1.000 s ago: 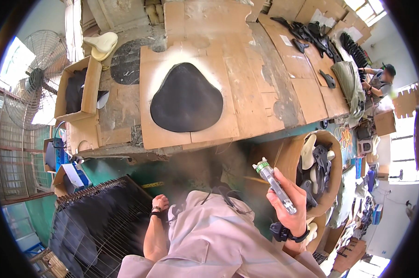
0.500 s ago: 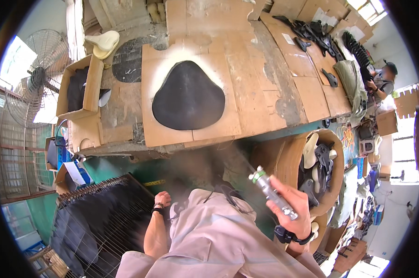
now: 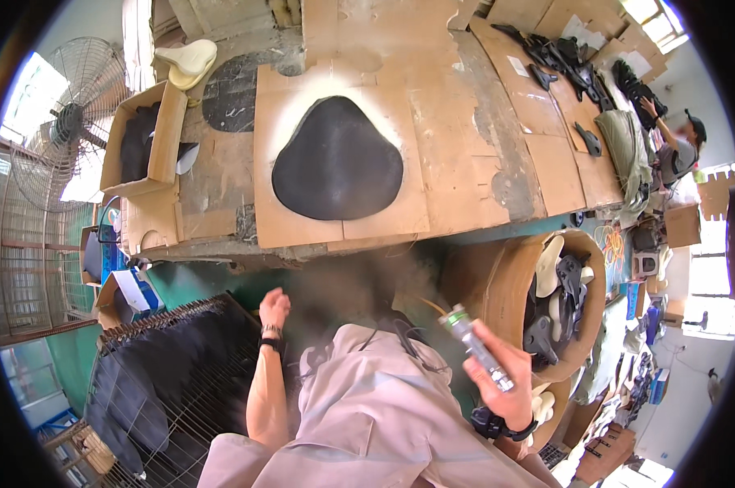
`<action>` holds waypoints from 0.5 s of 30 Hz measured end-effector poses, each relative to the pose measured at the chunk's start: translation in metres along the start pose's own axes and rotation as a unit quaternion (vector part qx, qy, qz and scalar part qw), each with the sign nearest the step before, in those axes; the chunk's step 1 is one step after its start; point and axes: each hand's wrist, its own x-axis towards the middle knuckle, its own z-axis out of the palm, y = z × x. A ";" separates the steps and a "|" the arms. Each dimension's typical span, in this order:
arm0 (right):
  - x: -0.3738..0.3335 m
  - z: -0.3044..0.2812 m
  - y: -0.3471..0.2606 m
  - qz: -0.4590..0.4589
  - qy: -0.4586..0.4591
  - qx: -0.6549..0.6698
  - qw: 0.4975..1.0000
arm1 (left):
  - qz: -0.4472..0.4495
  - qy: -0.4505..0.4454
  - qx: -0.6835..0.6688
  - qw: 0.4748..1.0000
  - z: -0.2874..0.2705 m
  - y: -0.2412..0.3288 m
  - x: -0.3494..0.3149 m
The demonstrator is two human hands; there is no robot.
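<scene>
The right hand grips the tool, best held steady, tip toward the pad beyond its fingers, while the left hand is curled closed around nothing visible.

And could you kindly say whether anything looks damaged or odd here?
Yes: a whitish halo marks the brown cardboard sheet around the upper part of the black rounded-triangular pad, an uneven discolouration. Farther right, ragged tan cardboard covering exposes stained grey tabletop.

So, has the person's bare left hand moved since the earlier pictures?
Yes, the left hand has moved forward, nearer the brown cardboard-covered workbench.
</scene>
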 end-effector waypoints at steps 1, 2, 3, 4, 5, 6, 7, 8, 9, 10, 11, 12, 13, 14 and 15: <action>0.003 0.003 -0.004 -0.001 -0.026 0.028 0.999 | 0.037 0.005 0.010 0.999 0.007 0.020 0.011; 0.005 0.008 -0.006 -0.003 -0.050 0.057 0.997 | 0.059 0.012 -0.002 0.998 0.016 0.041 0.021; 0.007 0.011 -0.008 -0.018 -0.037 0.068 0.997 | 0.086 0.011 -0.034 0.996 0.022 0.055 0.034; 0.006 0.014 -0.006 0.003 0.006 0.075 0.997 | 0.117 0.014 -0.039 0.992 0.033 0.076 0.046; 0.005 0.016 -0.005 0.022 0.045 0.083 0.995 | 0.157 0.029 -0.030 0.987 0.037 0.084 0.068; 0.005 0.016 -0.003 0.039 0.081 0.089 0.992 | 0.205 0.083 0.062 0.973 0.041 0.091 0.091; 0.006 0.015 -0.001 0.040 0.113 0.067 0.991 | 0.249 0.137 0.153 0.947 0.045 0.100 0.112; 0.005 0.011 0.004 0.046 0.122 0.075 0.989 | 0.275 0.161 0.173 0.932 0.059 0.118 0.124; 0.001 0.006 0.010 0.054 0.126 0.049 0.989 | 0.300 0.184 0.191 0.916 0.078 0.137 0.131; -0.003 0.003 0.016 0.062 0.129 0.023 0.989 | 0.280 0.183 0.224 0.915 0.092 0.157 0.133; -0.006 0.001 0.017 0.071 0.126 0.025 0.989 | 0.260 0.181 0.257 0.913 0.106 0.178 0.130; -0.005 -0.003 0.013 0.052 0.105 0.025 0.993 | 0.241 0.180 0.291 0.908 0.118 0.192 0.126; -0.002 -0.008 0.006 0.032 0.082 0.025 0.996 | 0.218 0.189 0.312 0.905 0.126 0.199 0.122; -0.001 -0.010 0.003 0.014 0.062 0.029 0.998 | 0.197 0.197 0.336 0.900 0.132 0.205 0.120; 0.001 -0.010 0.003 -0.011 0.049 0.028 0.998 | 0.175 0.205 0.360 0.893 0.136 0.211 0.118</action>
